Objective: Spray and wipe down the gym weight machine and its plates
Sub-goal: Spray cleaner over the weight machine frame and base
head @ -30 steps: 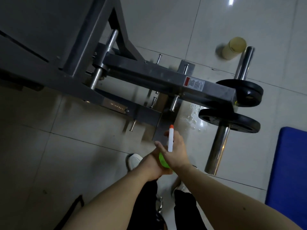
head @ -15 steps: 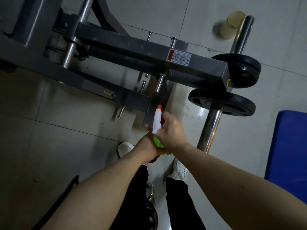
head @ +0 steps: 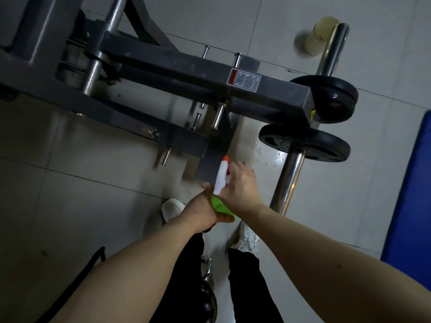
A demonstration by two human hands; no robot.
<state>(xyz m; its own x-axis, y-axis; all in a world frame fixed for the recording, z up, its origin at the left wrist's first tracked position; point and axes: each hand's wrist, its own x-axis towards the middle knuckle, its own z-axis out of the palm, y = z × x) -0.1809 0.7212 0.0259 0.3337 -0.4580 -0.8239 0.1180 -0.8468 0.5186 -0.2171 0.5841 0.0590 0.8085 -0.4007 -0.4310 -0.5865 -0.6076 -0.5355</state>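
Note:
A grey steel weight machine stretches across the top of the view, its arm ending at a chrome bar loaded with two black plates. My right hand grips the white head of a spray bottle with an orange nozzle pointing toward the machine's foot. The bottle's green body shows between my hands. My left hand holds the bottle from below, its fingers hidden underneath. Wet droplets glisten on the floor under the lower plate.
A pale yellow cylindrical container stands on the tiled floor behind the chrome bar. A blue mat lies along the right edge. My white shoes and black trousers are below my hands, beside a dark kettlebell.
The view has drifted so the machine sits a little lower and nearer the middle. Both hands stay together on the bottle, nozzle still aimed at the machine's foot.

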